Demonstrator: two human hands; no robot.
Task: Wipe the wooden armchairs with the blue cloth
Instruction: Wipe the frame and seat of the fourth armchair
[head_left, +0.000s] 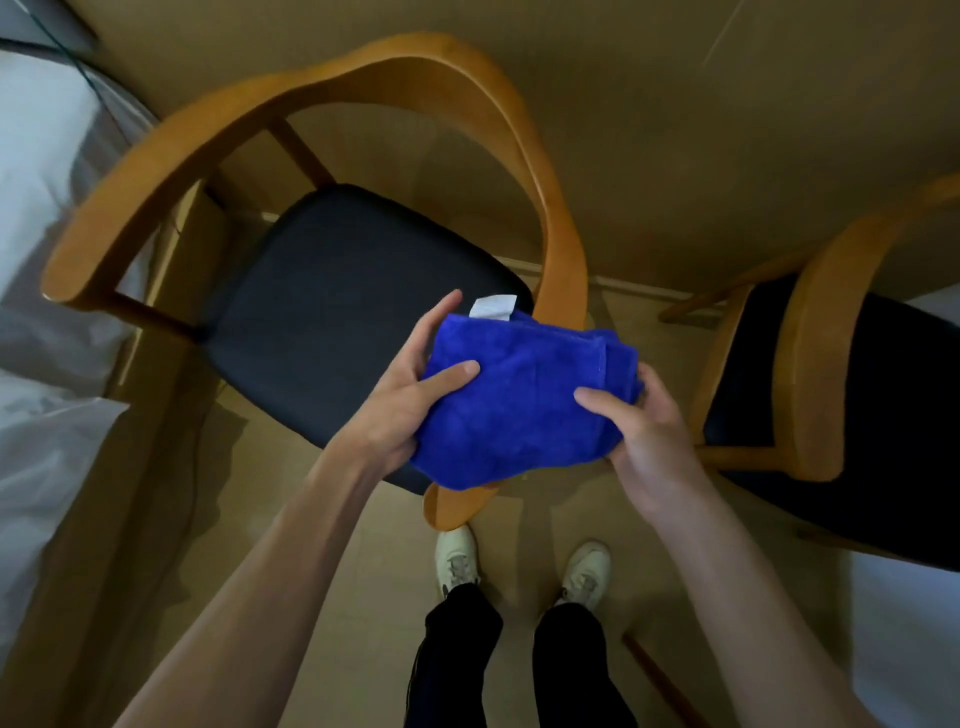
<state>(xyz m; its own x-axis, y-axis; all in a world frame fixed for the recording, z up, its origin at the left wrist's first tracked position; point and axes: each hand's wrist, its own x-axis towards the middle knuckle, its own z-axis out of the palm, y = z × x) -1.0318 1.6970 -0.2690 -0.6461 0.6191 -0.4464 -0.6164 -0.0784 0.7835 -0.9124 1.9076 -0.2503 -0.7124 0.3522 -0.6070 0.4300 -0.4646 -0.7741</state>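
Two hands: a person standing over a wooden armchair holds a folded blue cloth (519, 400) between both hands, seen from a head-worn camera looking down.
Left hand (410, 395): grips the cloth's left edge, thumb lying on top of the fabric, fingers (436, 322) stretched up along the side and curling under it.
Right hand (644, 436): holds the cloth's right edge, thumb pressed on top, fingers wrapped round the far side and mostly hidden by the fabric.
Cloth: folded into a thick pad, held in the air above the near right armrest of the chair; a small white label (493, 305) sticks out at its far edge.
Nearer armchair (322, 109): curved wooden back and arms sweeping in one band, with a dark padded seat (332, 306); the tip of its right armrest shows just below the cloth.
Second armchair (810, 374): same wood and dark seat, standing to the right, partly cut off by the frame edge.
Floor (727, 130): tan, running under both chairs.
Person: bare forearms, dark trousers and pale shoes (457, 561) planted just beside the nearer chair.
Left edge: white bedding (36, 218) on a bed close to the nearer chair.
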